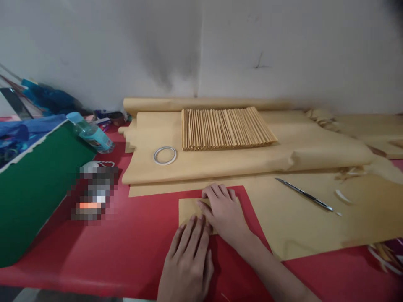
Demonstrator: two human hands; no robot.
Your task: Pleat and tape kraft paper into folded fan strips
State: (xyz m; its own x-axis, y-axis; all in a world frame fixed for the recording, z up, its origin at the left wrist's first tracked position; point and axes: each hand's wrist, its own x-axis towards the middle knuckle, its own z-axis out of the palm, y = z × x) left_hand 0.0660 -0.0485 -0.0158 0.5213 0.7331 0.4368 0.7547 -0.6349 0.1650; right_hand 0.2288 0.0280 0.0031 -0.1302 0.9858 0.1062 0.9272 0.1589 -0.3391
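A small rectangle of brown kraft paper, perhaps folded, lies on the red table before me, partly covered by both hands. My left hand rests flat on its near edge, fingers stretched out and slightly apart. Over its far right part lies my right hand, fingers bent across the far edge and the thumb reaching left toward my left fingertips. Neither hand visibly grips anything; what is under the palms is hidden. To the right, a craft knife lies on a large brown sheet.
Behind, a row of folded brown paper pieces stands on layered kraft paper, near a tape roll. At left are a green box, a plastic bottle and a blurred-out object. Paper scraps lie right.
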